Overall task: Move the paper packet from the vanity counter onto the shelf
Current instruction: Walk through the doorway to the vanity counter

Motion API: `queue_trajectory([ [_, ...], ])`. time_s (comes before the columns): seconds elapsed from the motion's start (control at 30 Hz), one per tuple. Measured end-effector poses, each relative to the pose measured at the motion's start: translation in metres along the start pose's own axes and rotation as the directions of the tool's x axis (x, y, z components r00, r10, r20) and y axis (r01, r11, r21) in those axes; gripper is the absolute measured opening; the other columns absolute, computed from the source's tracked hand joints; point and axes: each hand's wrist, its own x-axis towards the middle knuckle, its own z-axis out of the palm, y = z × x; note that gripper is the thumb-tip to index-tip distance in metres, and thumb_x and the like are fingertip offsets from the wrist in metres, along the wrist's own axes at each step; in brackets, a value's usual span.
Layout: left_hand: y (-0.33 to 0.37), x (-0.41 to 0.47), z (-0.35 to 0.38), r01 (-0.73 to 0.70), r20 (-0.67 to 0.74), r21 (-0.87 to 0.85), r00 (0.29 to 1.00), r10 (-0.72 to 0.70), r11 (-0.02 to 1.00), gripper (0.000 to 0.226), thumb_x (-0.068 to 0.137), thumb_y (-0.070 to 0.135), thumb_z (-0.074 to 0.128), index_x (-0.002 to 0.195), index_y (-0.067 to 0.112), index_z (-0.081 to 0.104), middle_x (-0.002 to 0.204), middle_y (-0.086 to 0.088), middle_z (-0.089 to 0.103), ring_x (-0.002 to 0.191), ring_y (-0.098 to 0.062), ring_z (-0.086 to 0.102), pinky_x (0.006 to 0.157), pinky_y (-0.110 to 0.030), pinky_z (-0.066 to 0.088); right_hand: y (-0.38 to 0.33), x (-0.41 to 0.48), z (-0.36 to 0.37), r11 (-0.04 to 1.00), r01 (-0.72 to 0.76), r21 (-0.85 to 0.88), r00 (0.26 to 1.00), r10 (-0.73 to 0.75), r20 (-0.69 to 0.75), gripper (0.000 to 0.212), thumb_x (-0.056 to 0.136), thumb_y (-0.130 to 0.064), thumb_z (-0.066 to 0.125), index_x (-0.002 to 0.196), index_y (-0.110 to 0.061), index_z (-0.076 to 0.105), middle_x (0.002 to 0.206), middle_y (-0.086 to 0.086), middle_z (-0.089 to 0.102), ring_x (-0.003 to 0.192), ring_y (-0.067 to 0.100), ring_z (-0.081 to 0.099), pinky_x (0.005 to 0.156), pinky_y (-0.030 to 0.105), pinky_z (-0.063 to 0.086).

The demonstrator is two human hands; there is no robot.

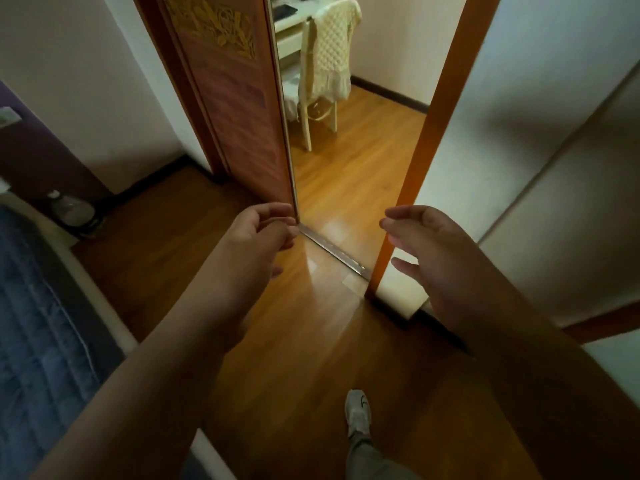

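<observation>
Two hands, both empty: left hand (263, 230) loosely curled, fingers half closed on nothing; right hand (426, 244) open, fingers spread. Both held out ahead at the doorway.
Paper packet: not in view; neither is any shelf.
Doorway: carved wooden door (235, 109) ajar at left, orange frame (426, 150) at right, metal threshold strip (332, 251) on the wood floor (311, 341).
Beyond: pale counter (287, 29) partly seen, dark item on top, too small to tell; chair (322, 84) draped with cream cloth.
Step, as judged: approach. Pass squarely through the gap, clear of the door edge, hands free for the pickup.
Containers: small pale vessel (71, 209) by the bed (38, 323); contents not discernible.
</observation>
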Motion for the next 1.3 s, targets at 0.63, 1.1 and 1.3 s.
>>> queue_trajectory([
  [0.63,0.007,0.166,0.051,0.108,-0.005,0.036,0.994,-0.108,0.994,0.025,0.099,0.024,0.057,0.114,0.043,0.061,0.115,0.015,0.067,0.107,-0.005,0.065,0.082,-0.036,0.052,-0.012,0.173,-0.008,0.989,-0.135,-0.061,0.989,0.138,0.045,0.015,0.096,-0.032,0.065,0.111,-0.033,0.063,0.125,-0.009,0.061,0.117,0.015,0.055,0.097,0.039,0.046],
  [1.1,0.042,0.394,-0.03,0.051,0.184,0.018,0.981,-0.054,0.999,0.029,0.095,0.021,0.058,0.108,0.045,0.067,0.109,0.017,0.072,0.1,-0.004,0.069,0.073,-0.03,0.051,-0.064,0.304,0.106,0.989,-0.114,0.098,0.973,0.131,-0.191,0.015,0.094,-0.03,0.067,0.109,-0.03,0.068,0.119,-0.009,0.069,0.114,0.006,0.06,0.103,0.039,0.046],
  [1.3,0.057,0.473,-0.065,0.038,0.294,0.048,0.955,-0.05,0.998,0.029,0.094,0.023,0.056,0.104,0.046,0.069,0.106,0.018,0.074,0.103,-0.005,0.069,0.076,-0.033,0.052,-0.084,0.34,0.163,0.986,-0.115,0.121,0.951,0.144,-0.273,0.018,0.094,-0.033,0.067,0.112,-0.032,0.066,0.116,-0.011,0.068,0.109,0.004,0.061,0.103,0.041,0.048],
])
